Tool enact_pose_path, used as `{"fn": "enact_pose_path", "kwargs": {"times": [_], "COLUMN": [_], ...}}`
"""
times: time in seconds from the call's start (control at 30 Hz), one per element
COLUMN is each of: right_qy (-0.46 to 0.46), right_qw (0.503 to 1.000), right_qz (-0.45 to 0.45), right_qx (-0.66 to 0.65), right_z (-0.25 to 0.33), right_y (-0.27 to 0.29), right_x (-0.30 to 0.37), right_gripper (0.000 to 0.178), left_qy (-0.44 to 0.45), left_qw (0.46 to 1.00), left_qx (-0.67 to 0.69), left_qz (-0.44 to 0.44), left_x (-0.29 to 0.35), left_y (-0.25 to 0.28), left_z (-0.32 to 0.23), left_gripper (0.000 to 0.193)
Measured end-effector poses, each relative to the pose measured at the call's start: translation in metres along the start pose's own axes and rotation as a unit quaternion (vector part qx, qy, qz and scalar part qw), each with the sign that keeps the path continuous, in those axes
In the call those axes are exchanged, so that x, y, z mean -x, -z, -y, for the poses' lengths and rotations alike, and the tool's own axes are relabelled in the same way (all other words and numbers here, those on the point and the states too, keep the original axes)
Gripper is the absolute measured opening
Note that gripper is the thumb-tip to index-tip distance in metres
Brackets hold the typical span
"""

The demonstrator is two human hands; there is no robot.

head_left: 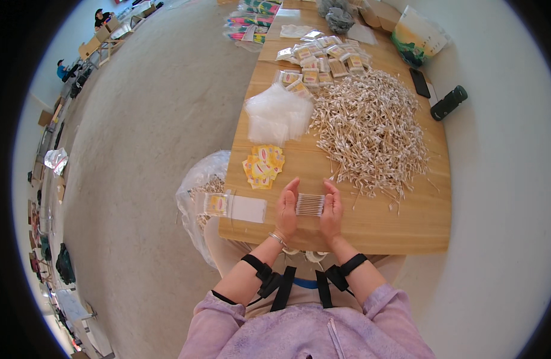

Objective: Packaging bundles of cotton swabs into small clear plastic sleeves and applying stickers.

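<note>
Wooden tabletop [401, 230] against white wall [503, 179]; grey floor [161, 119] to the left. Row of cotton swabs [310, 204] near the front edge, between left hand [285, 206] and right hand [331, 209]; both open, fingers extended, palms flanking the swab ends, neither closed round them. Loose swab pile [371, 131] beyond, right; yellow cards [263, 167] and clear bags [278, 113] left. Plastic sack [188, 197] partly hidden by tabletop. Palm contact hard to make out.
</note>
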State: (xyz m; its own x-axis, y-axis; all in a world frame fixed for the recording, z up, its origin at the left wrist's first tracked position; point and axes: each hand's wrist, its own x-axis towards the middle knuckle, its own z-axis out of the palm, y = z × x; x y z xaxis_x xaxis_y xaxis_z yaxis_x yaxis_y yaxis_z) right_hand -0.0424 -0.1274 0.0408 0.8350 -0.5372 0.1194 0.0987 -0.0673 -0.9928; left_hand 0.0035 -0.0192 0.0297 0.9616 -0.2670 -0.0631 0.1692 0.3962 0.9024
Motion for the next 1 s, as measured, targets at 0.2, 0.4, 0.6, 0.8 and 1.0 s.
{"fn": "enact_pose_path", "kwargs": {"times": [0.2, 0.4, 0.6, 0.8, 1.0], "right_qy": [0.002, 0.073, -0.012, -0.053, 0.075], "right_qw": [0.999, 0.922, 0.839, 0.836, 0.860], "right_qz": [0.040, -0.096, -0.181, -0.143, 0.056], "right_qx": [0.028, 0.368, 0.513, 0.526, 0.502], "right_z": [0.000, 0.005, 0.002, 0.001, 0.013], "right_y": [-0.004, 0.022, 0.069, 0.064, 0.021], "right_x": [0.013, 0.005, -0.009, -0.016, -0.021], "right_gripper": [0.035, 0.033, 0.022, 0.014, 0.009], "left_qy": [-0.008, -0.102, -0.218, -0.205, -0.111], "left_qw": [0.996, 0.948, 0.761, 0.787, 0.940], "left_qx": [-0.083, -0.285, -0.554, -0.530, -0.316], "left_qz": [0.041, 0.093, 0.258, 0.239, 0.070], "left_x": [0.006, 0.006, 0.010, 0.012, 0.005], "left_y": [0.003, 0.015, 0.004, 0.001, 0.017], "left_z": [-0.007, -0.020, -0.031, -0.031, -0.013], "left_gripper": [0.050, 0.042, 0.064, 0.071, 0.053]}}
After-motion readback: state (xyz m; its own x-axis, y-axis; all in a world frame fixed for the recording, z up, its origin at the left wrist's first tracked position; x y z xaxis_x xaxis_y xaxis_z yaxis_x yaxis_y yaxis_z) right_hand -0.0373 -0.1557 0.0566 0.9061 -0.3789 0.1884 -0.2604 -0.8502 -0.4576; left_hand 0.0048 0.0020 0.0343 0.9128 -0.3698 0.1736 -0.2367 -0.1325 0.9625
